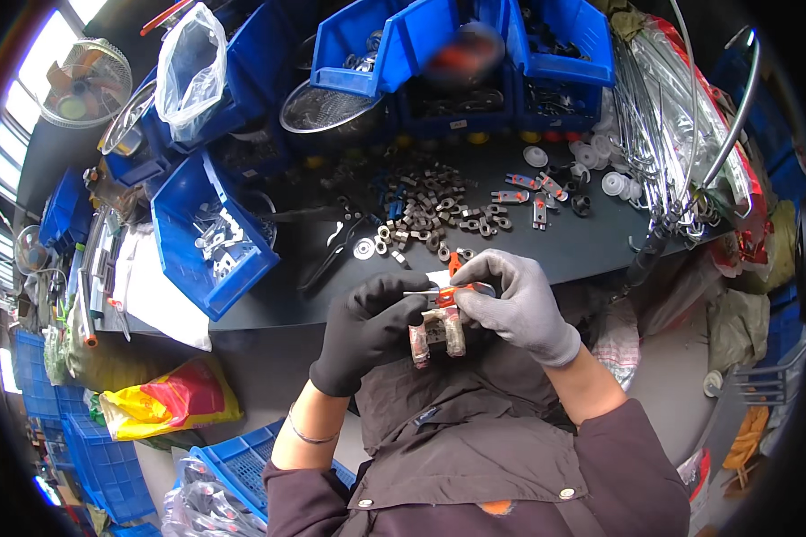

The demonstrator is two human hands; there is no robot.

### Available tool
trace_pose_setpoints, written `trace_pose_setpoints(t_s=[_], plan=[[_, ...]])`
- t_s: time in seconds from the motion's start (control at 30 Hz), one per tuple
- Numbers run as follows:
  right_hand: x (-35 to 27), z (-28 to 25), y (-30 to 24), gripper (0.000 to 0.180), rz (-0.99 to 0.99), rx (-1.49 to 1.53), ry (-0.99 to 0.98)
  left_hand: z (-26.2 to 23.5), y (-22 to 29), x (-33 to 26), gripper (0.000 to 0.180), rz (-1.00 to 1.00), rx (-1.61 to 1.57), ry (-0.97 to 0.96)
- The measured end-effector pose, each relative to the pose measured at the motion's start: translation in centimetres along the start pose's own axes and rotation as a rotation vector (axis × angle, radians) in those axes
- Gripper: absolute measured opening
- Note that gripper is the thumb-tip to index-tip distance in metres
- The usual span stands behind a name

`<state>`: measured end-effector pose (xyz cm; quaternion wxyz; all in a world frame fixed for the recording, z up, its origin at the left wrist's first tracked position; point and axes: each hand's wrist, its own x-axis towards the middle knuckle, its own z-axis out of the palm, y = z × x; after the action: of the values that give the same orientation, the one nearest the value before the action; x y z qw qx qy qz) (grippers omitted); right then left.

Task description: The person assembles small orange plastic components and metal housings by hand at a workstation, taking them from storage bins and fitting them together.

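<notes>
Hovering past the worktop (591, 246) edge (bare nearby), a small metal part (437, 329) is gripped by closed left hand (373, 324) and right hand (510, 304).

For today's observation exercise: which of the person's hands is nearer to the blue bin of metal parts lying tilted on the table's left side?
Left. The black-gloved left hand sits just right of the blue bin; the grey-gloved right hand is farther right, beyond the left hand.

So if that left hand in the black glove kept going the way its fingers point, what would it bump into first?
Probably the right hand in the grey glove. The left hand points rightward at it, both closed on the small orange-and-metal part between them, so they nearly touch already. Depth is hard to judge.
</notes>
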<state>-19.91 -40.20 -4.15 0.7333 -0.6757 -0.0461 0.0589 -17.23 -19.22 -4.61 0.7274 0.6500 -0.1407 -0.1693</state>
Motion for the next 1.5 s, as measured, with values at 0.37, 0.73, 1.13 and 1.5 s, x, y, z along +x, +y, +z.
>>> trace_pose_setpoints(t_s=[0.37, 0.73, 1.13, 1.5], plan=[[-0.6, -0.6, 1.2, 0.029, -0.354, -0.447, -0.023, 0.9, -1.2, 0.5, 0.023, -0.444, -0.528, 0.047], [-2.4, -1.6, 1.3, 0.025, -0.041, -0.097, 0.079, 1.2, -1.0, -0.2, 0.022, -0.295, -0.273, 0.080], [-2.9, -3.4, 2.7, 0.011, 0.319, 0.337, 0.074, 3.3, -3.5, 0.0, 0.024, -0.258, -0.189, 0.013], [-2.6, -2.4, 2.7, 0.008, 0.195, 0.304, 0.232, 4.0, -2.3, 1.5, 0.045, -0.325, -0.425, -0.078]])
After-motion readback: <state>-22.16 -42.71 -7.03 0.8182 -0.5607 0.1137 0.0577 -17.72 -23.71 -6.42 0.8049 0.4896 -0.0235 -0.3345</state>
